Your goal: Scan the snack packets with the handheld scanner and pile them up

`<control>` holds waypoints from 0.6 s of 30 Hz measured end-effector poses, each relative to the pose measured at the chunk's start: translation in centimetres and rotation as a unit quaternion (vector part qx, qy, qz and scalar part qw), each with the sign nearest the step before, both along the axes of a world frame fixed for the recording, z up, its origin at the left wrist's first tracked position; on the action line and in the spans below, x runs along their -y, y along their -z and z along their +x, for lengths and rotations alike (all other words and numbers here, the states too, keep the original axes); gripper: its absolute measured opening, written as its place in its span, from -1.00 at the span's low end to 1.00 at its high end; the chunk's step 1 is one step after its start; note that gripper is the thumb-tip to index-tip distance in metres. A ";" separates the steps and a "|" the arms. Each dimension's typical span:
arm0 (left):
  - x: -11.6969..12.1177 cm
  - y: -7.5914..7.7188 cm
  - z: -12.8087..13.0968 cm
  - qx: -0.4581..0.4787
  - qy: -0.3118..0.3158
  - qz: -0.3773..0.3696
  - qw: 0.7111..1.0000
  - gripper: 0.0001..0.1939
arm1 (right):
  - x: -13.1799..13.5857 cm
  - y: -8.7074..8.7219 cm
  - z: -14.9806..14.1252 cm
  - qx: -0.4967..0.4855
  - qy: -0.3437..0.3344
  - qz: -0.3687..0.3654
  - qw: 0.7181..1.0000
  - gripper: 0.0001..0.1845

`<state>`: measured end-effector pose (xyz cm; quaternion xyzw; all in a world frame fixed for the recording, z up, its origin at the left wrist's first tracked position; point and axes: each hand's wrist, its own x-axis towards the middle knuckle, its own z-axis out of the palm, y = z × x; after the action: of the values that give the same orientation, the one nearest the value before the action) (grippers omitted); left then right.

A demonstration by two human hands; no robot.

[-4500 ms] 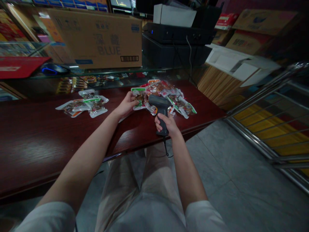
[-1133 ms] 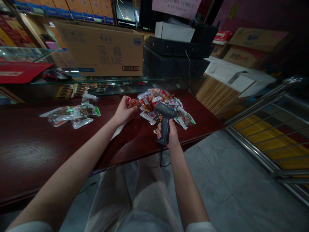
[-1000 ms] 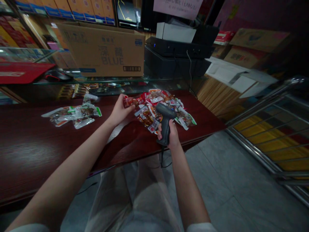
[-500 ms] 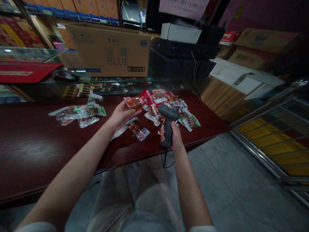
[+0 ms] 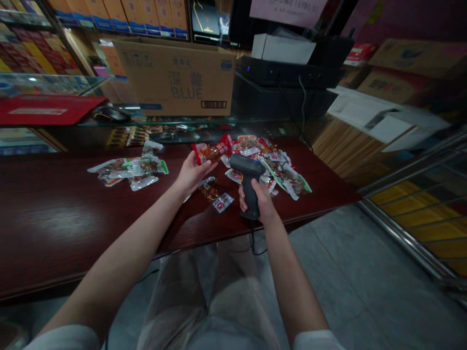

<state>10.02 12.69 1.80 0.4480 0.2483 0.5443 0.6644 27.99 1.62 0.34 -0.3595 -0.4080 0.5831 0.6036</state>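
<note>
Right hand (image 5: 258, 197): fingers wrapped round the grip of the corded scanner (image 5: 247, 167), nose aimed left, roughly toward the red packet (image 5: 216, 149). Advice: keep the nose square to the film, pull wrinkles flat, fingers clear of any code; can't see one from here. Brown packet (image 5: 217, 195) lies on the tabletop, just nearer than the left hand (image 5: 192, 175), so don't aim across it. Left thumb and fingers are closed on the red packet's left end, in front of the carton (image 5: 178, 80). Its long axis runs crosswise, right end angled slightly away.
</note>
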 end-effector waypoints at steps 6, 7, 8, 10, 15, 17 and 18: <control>-0.3 -0.4 -0.6 0.025 -0.015 -0.057 0.998 -0.82 | -0.8 -0.2 -1.2 -0.011 -0.051 -0.015 0.999 -0.46; -0.3 -0.4 -0.6 0.028 -0.017 -0.063 0.997 -0.82 | -0.7 -0.2 -1.2 -0.010 -0.054 -0.019 0.998 -0.44; -0.4 -0.4 -0.5 0.029 -0.017 -0.067 0.997 -0.81 | -0.7 -0.1 -1.3 -0.008 -0.057 -0.022 0.998 -0.43; -0.3 -0.3 -0.2 0.029 -0.018 -0.067 0.997 -0.79 | -0.5 0.0 -1.3 -0.005 -0.063 -0.028 0.998 -0.41; 0.0 0.6 0.5 0.046 -0.024 -0.041 0.998 -0.68 | -0.4 0.0 -1.4 0.004 -0.084 -0.038 0.996 -0.38; -0.4 1.4 0.7 0.036 -0.040 -0.021 0.998 -0.62 | -0.4 0.0 -1.4 0.005 -0.085 -0.039 0.996 -0.37; -0.6 1.8 0.7 0.020 -0.056 -0.009 0.998 -0.61 | -0.3 0.0 -1.4 0.005 -0.083 -0.038 0.996 -0.37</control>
<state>10.72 13.34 0.02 0.4161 0.2646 0.5870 0.6421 26.60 1.96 0.30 -0.3498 -0.4168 0.6449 0.5367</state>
